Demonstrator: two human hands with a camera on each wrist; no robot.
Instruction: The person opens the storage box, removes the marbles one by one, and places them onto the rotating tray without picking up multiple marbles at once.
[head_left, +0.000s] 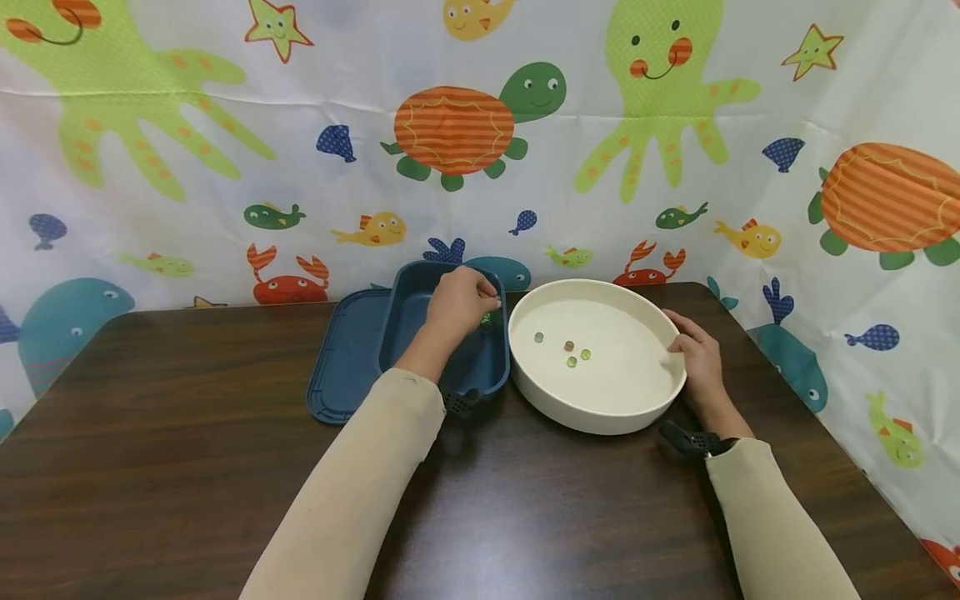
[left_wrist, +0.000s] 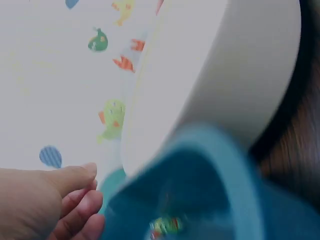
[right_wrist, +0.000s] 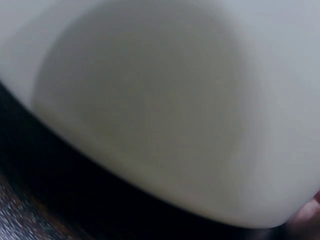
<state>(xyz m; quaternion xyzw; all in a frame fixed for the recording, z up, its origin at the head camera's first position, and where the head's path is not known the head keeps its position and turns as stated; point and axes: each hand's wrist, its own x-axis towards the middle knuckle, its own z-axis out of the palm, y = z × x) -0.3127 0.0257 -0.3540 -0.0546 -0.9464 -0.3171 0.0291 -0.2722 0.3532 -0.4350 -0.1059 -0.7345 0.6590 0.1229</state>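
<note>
Your left hand [head_left: 461, 297] is holding thumb and fingertips close; whether they are pinching anything isn't showing. Marbles [left_wrist: 169, 225] are lying below them in the blue box [head_left: 405, 312], likely hard, light, slippery: best pinched mid-sphere. Your right hand [head_left: 699, 360] is gripping the white bowl [head_left: 592, 417] by its rim.

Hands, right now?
Left hand: curled above the blue container; can't tell if it holds anything.
Right hand: closed, holding the round cream bowl by its rim.

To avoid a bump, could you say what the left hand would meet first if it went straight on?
Probably the right wall of the blue container; height is unclear, so the left hand might meet the white bowl.
</note>
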